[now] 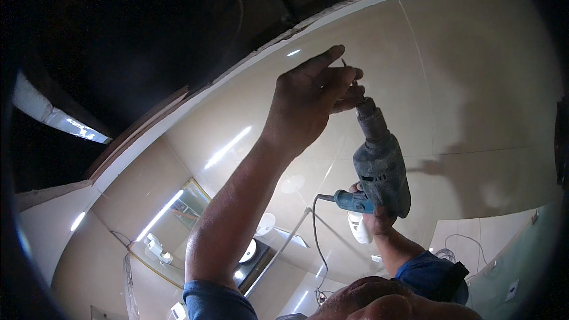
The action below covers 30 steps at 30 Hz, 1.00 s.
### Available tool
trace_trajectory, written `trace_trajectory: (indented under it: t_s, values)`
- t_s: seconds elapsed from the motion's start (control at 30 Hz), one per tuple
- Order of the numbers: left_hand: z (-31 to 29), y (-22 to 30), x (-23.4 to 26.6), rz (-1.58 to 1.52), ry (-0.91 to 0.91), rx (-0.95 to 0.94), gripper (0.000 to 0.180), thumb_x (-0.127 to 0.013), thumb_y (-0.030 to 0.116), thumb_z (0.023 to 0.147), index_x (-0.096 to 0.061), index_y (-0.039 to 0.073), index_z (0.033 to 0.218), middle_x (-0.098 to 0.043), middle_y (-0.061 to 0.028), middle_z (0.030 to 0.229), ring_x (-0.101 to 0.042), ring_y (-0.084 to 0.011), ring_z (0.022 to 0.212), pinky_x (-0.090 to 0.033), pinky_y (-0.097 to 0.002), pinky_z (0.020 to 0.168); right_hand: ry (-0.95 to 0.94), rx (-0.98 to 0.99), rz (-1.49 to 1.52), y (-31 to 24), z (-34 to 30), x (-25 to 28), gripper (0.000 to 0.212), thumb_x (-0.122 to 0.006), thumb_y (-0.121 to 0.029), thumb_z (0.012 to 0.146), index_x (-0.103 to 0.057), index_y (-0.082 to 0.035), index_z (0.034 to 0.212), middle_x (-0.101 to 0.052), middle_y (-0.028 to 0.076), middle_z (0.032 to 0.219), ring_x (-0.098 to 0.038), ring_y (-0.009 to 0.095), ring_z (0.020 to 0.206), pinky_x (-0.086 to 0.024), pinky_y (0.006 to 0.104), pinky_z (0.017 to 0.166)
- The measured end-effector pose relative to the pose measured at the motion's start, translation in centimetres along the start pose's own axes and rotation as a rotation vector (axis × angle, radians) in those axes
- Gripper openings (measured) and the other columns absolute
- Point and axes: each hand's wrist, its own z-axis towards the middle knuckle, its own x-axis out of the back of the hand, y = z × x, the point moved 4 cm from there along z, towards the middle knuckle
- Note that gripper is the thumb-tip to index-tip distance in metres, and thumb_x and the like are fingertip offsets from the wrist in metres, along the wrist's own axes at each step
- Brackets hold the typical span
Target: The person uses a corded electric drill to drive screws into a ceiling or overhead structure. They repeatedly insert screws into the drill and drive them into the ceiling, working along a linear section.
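Note:
My right hand (380, 220) is wrapped round the teal handle of a dusty, corded power drill (382, 175), which points upward and slightly left. A thin drill bit (344, 62) rises from the drill's chuck (372, 120). My left hand (303, 98) is raised beside the chuck, its thumb and fingers pinched round the bit, with one finger stretched past the tip. The fingers hide the middle of the bit. From the handle, the black power cord (315, 234) hangs down.
Overhead at the left is a dark ceiling opening with a rough broken edge (261, 52). Large beige tiles (474, 83) cover the wall, with my shadow on them. Lower down are a lit mirror (192, 201), a dark counter (261, 264), a pale pole (281, 249) and a coiled cable (444, 255).

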Motion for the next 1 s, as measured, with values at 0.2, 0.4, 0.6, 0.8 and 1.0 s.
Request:
trace_trajectory:
  t_s: [0.2,0.4,0.6,0.8,1.0]
  values:
    - [1.1,0.0,-0.9,-0.108,-0.046,-0.029,0.072,-0.067,0.022,0.103,-0.029,-0.014,0.153,-0.057,-0.0327,0.139,-0.067,-0.0396,0.12,-0.057,-0.0465,0.106,0.035,0.047,-0.009,-0.9,0.9,0.2,0.079,-0.085,-0.057,0.077,-0.057,-0.004,0.129,-0.063,0.011,0.119,-0.06,0.026,0.114,-0.047,0.049,0.104]
    - [1.3,2.7,1.5,0.463,0.328,-0.191,0.061,-0.079,0.022,0.094,-0.052,-0.002,0.144,-0.071,-0.0208,0.124,-0.073,-0.028,0.112,-0.061,-0.0406,0.098,0.055,0.057,-0.026,-1.4,1.0,0.4,0.079,-0.084,-0.054,0.078,-0.056,-0.003,0.131,-0.063,0.012,0.119,-0.06,0.026,0.115,-0.046,0.0501,0.107]
    - [0.7,13.0,1.4,1.347,0.393,-1.134,0.041,-0.084,0.031,0.087,-0.074,0.012,0.122,-0.076,-0.0103,0.111,-0.074,-0.0224,0.098,-0.059,-0.0361,0.094,0.017,0.042,0.002,-0.9,1.0,1.0,0.075,-0.084,-0.048,0.08,-0.055,-0.002,0.131,-0.062,0.014,0.12,-0.059,0.03,0.117,-0.046,0.0515,0.106]
    - [-0.1,14.4,-1.4,0.553,0.293,-0.7,0.016,-0.067,0.005,0.099,-0.068,-0.008,0.109,-0.075,-0.0206,0.105,-0.073,-0.0223,0.102,-0.058,-0.0351,0.093,0.008,0.097,0.012,-0.5,1.0,1.6,0.071,-0.082,-0.037,0.084,-0.051,-0.002,0.138,-0.063,0.016,0.124,-0.063,0.032,0.115,-0.052,0.0553,0.103]
    - [0.1,15.1,-2.1,0.599,0.212,-0.829,0.014,-0.066,0.003,0.099,-0.068,-0.007,0.109,-0.076,-0.0177,0.103,-0.074,-0.0203,0.099,-0.059,-0.0327,0.088,0.004,0.113,-0.02,-1.1,1.1,1.2,0.07,-0.081,-0.038,0.085,-0.05,-0.003,0.139,-0.062,0.016,0.125,-0.063,0.032,0.114,-0.053,0.0549,0.102]
